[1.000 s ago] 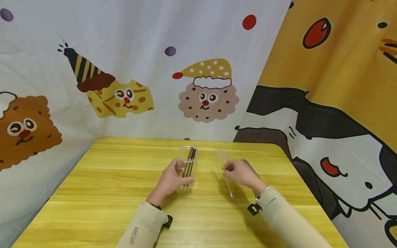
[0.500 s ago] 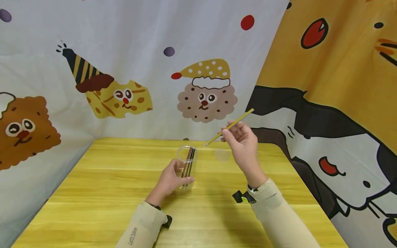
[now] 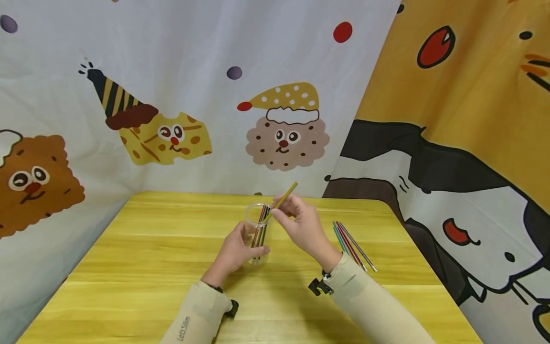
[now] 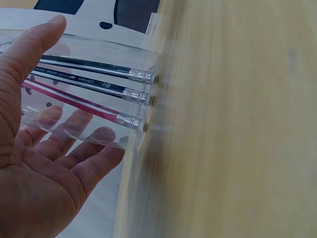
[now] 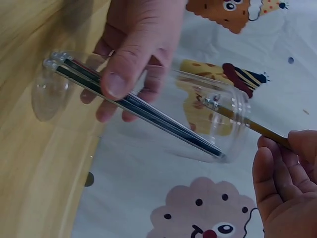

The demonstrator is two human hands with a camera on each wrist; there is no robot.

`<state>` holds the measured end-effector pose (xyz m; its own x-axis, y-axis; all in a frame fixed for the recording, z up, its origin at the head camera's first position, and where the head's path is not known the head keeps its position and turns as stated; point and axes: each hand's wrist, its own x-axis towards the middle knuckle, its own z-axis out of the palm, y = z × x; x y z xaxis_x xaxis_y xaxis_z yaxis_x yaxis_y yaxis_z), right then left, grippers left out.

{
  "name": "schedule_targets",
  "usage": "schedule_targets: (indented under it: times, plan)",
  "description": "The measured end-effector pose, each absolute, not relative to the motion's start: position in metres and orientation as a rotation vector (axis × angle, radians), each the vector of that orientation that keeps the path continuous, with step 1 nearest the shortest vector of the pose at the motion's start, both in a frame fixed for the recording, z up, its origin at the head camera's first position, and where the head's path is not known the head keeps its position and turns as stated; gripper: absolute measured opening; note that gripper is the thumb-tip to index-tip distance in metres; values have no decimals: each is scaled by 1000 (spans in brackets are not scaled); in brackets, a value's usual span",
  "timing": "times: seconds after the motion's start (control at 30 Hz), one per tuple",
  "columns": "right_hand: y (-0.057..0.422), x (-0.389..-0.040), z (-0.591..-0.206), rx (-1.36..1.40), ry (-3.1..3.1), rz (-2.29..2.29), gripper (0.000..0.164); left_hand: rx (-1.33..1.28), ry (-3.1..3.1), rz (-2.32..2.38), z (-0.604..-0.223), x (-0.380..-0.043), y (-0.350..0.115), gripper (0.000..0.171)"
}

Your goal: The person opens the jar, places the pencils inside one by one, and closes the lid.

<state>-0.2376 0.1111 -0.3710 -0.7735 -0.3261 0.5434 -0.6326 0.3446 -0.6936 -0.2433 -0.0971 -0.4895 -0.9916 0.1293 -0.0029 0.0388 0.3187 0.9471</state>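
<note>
Left hand [image 3: 234, 247] is gripping the jar [image 5: 173, 101]; right hand [image 3: 302, 227], at its three o'clock, is pinching a yellow pencil [image 3: 287, 193], eraser [image 5: 210, 103] inside!

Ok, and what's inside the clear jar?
The clear jar holds two black pencils and a red pencil, all eraser-down; a yellow pencil is only partly in. In both wrist views, the left hand covers stretches of the first three.
</note>
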Motion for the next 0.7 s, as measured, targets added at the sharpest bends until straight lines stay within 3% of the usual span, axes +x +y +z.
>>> schedule_targets:
  times: [0.7]
  plan:
    - [89, -243, -385, 911, -2433, 1232, 25, 172, 2476, 1791, -490, -244, -99, 69]
